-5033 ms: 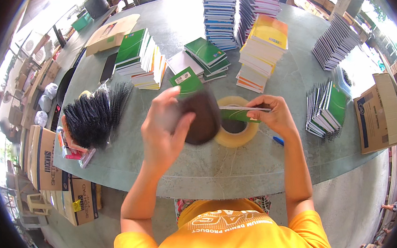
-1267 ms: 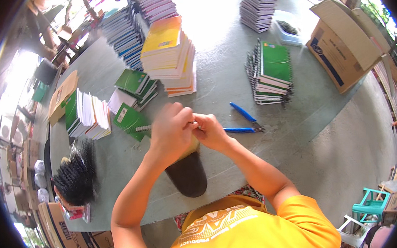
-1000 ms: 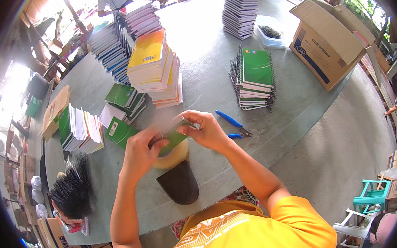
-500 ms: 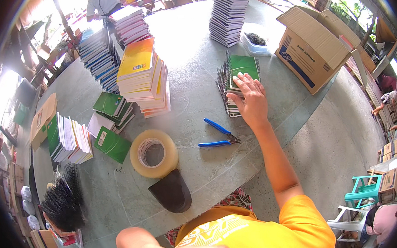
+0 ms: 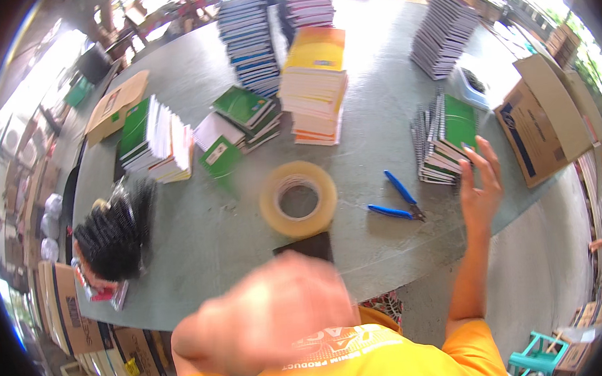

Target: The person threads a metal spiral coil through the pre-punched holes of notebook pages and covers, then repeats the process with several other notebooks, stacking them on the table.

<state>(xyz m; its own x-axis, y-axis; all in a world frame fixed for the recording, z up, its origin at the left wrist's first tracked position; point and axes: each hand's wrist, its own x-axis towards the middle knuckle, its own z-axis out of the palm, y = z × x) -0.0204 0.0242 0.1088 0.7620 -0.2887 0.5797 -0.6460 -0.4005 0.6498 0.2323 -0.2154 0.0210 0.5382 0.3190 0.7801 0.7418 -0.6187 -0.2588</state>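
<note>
My right hand [image 5: 481, 180] is at the near right corner of a stack of green spiral notebooks [image 5: 459, 123]. Its fingers are apart and bent a little, the tips at the stack's edge; whether they touch it I cannot tell. Close to the camera, my left hand [image 5: 290, 299] is smeared by motion in front of my chest, its fingers unreadable. It partly hides a dark flat piece [image 5: 315, 246]. Beside that lies a big roll of clear tape [image 5: 269, 204]. Blue-handled cutting pliers [image 5: 401, 187] rest between the tape and the notebooks, handles spread.
Tall notebook stacks, yellow [image 5: 315, 84], blue [image 5: 247, 46] and dark [image 5: 443, 31], stand farther back. Green notebooks [image 5: 241, 109] and a leaning row [image 5: 150, 138] lie left, above black spiral coils [image 5: 121, 230]. An open carton [image 5: 535, 129] and a clear tub [image 5: 471, 88] are right.
The view has swung left, so the table's things sit farther right. My right hand has slid off the notebook's cover to the stack's near edge. My left hand has risen into view, blurred.
</note>
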